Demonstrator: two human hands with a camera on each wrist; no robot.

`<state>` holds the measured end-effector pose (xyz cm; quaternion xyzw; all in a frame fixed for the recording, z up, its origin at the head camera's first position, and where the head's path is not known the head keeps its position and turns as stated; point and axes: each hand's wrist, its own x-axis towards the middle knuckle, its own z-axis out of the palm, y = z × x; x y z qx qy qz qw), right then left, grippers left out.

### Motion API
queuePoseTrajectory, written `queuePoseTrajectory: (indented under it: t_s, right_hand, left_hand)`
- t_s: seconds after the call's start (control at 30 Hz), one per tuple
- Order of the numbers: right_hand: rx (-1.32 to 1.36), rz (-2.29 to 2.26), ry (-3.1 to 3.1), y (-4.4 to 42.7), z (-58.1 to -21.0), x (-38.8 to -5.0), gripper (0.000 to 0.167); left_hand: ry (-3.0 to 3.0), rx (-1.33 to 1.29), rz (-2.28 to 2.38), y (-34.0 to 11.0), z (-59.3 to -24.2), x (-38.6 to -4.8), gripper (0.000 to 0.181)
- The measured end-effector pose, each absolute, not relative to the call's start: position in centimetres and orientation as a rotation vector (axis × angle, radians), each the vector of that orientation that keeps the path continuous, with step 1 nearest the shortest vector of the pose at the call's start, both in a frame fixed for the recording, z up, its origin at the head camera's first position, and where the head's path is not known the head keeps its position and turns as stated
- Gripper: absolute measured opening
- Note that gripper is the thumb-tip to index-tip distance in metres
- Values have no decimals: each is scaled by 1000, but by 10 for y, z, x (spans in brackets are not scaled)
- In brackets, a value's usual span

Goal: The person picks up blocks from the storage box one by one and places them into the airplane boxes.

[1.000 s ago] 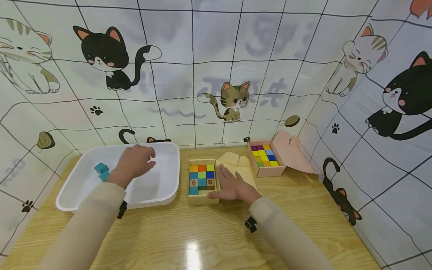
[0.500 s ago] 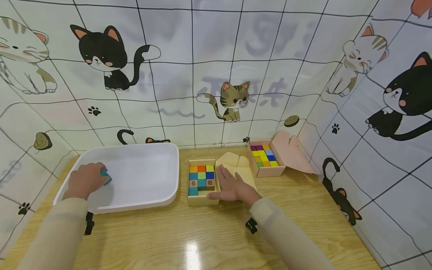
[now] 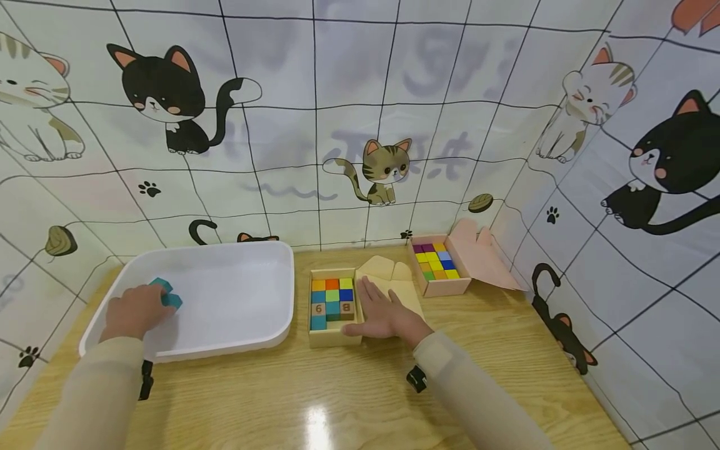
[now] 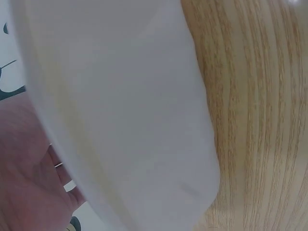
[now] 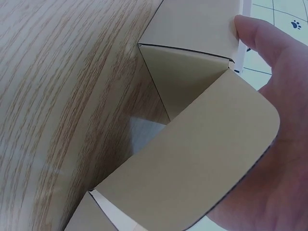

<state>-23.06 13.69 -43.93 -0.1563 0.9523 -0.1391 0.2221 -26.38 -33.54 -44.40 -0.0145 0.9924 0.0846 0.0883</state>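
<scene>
My left hand (image 3: 135, 311) reaches down into the white tray (image 3: 242, 342), its curled fingers on a teal block (image 3: 172, 301). A second teal block (image 3: 162, 283) lies against it, just beyond the fingertips. In the left wrist view, the tray wall (image 4: 134, 106) hides most of the fingers and both blocks. My right hand (image 3: 387, 314) lies with straight fingers on the folded-back lid (image 3: 396, 284) of a pale yellow box (image 3: 335, 339). Its thumb touches the box's right side. Coloured cubes fill most of that box, leaving a gap at its near right corner.
A pink box (image 3: 447, 288) of coloured cubes stands behind on the right, its lid (image 3: 489, 262) folded open toward the side wall. Cat-patterned sheeting (image 3: 292, 144) rises behind the wooden table (image 3: 259, 400).
The left hand has moved left and down across the tray to the teal blocks, and its fingers now close around the nearer one. The right hand stays on the lid.
</scene>
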Motion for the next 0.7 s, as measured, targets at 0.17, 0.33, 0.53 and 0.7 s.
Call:
queuePoseTrajectory:
  t_s: [0.17,0.33,0.53,0.7]
  right_hand:
    - [-437,-372,2631,137,-441,-231,109]
    - [-438,-379,2634,136,-441,-231,110]
    - [-435,-373,2635,135,-440,-229,110]
    - [-420,-375,2632,137,-441,-230,109]
  left_hand:
    - [2936,-51,245,-334,-441,-259,44]
    - [2909,-65,258,-331,-437,-256,38]
    - [2946,-46,263,-328,-436,-256,19]
    - [3014,15,266,-313,-427,-260,31]
